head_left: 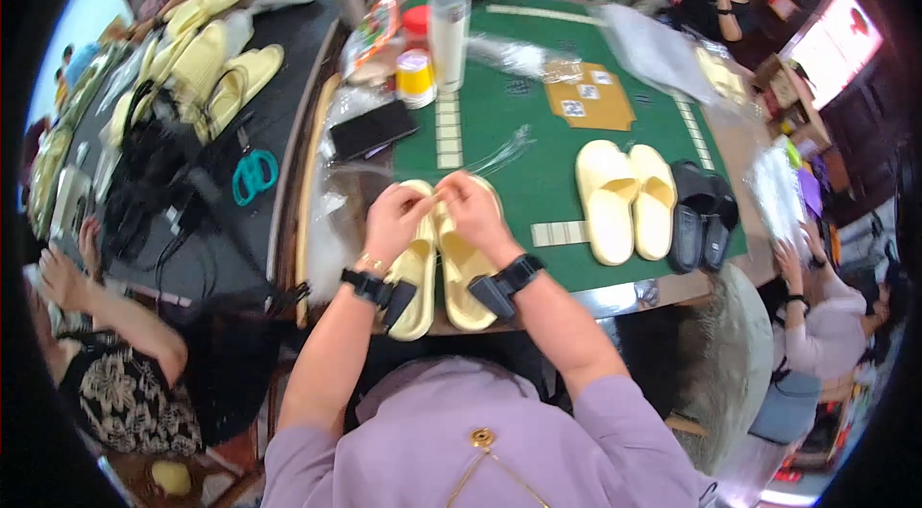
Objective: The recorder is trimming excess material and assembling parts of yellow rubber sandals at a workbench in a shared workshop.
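Our left hand [392, 220] and right hand [475, 210] meet over the pale yellow slippers [440, 273], fingers pinched together on something thin between them; what it is we cannot tell. We have the pair lying side by side at the near edge of the green table [509, 114], close enough for both hands to reach. Beyond stand a white tumbler [448, 36] and a yellow-lidded jar [415, 77], contents hidden.

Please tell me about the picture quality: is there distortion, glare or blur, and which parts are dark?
Head view: strong fisheye bending, so the green table edges curve, with black corners around the circle; a bright screen at upper right is overexposed; both hands, left hand and right hand, over the pale yellow slippers are slightly soft; the rim is blurrier.
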A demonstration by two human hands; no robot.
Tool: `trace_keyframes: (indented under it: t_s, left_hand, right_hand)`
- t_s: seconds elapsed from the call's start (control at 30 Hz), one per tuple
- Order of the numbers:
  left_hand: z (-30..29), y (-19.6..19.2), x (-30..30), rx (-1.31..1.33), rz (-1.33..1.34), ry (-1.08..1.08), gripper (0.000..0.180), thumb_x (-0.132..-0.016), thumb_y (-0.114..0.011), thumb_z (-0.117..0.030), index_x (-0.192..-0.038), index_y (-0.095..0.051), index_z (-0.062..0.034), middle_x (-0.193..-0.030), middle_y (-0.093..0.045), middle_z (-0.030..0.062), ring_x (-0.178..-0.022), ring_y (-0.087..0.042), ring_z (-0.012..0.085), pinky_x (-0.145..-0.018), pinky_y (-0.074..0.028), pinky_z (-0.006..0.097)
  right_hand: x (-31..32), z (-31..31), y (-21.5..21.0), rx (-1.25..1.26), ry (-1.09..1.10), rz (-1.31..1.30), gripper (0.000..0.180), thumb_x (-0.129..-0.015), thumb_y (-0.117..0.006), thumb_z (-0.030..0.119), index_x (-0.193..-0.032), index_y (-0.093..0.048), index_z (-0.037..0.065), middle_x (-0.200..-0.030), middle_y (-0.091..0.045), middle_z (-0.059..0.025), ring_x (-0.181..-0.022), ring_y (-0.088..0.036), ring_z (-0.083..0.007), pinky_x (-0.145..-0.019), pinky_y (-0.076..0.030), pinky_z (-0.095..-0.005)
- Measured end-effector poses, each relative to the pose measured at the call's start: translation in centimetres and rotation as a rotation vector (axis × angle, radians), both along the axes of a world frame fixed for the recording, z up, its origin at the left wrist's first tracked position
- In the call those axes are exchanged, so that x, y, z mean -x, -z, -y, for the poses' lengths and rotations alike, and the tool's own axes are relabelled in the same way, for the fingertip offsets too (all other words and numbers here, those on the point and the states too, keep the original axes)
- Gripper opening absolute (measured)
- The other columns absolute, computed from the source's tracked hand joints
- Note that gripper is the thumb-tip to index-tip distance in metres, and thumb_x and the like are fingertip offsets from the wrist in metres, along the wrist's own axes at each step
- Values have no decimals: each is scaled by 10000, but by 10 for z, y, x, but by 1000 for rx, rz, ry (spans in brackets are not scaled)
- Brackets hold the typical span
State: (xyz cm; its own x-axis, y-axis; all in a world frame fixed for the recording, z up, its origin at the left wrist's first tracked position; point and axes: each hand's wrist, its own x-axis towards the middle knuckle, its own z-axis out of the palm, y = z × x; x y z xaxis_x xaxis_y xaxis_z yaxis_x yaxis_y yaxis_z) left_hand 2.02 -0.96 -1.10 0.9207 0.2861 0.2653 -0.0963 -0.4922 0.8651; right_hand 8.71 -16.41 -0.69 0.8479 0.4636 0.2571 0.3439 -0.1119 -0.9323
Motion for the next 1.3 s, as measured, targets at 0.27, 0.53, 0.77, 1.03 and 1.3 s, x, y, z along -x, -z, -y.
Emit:
trace_keyframes:
  t_s: [0.27,0.53,0.77,1.03,1.3]
  left_hand:
    - [0,1,3,63,-12,-4,129,-806,-714,-122,-849,-680,-4,-811,-618,89,-730,-612,204,-673,-489,303]
    - [1,-3,4,35,13,36,98,-837,-689,-66,-870,-651,18,-838,-597,57,-755,-578,145,-691,-465,269]
    - [1,-1,3,25,10,51,90,-840,-677,-55,-857,-639,25,-832,-594,59,-745,-565,144,-679,-455,267]
    - [0,-1,3,28,30,54,103,-848,-682,-67,-856,-635,24,-821,-587,49,-735,-556,133,-660,-445,262]
    - [0,4,2,105,46,45,102,-864,-685,-79,-873,-642,13,-810,-594,19,-707,-532,86,-629,-433,235]
  right_hand:
    - [5,0,-4,-69,20,-45,124,-934,-559,120,-952,-580,-1,-801,-620,-103,-745,-593,-195,-685,-479,-313]
    - [8,-1,-6,-6,5,36,110,-911,-560,117,-926,-567,9,-808,-618,-142,-772,-602,-306,-696,-478,-390]
    - [7,-1,-7,84,6,181,141,-905,-553,149,-907,-578,11,-834,-624,-160,-824,-592,-348,-732,-469,-433]
    - [7,0,-5,-71,13,-82,104,-925,-551,97,-936,-571,-5,-808,-603,-108,-749,-570,-206,-700,-465,-319]
    - [8,3,-4,-52,-22,-38,111,-928,-511,50,-987,-579,-15,-862,-623,-72,-784,-566,-151,-717,-469,-300]
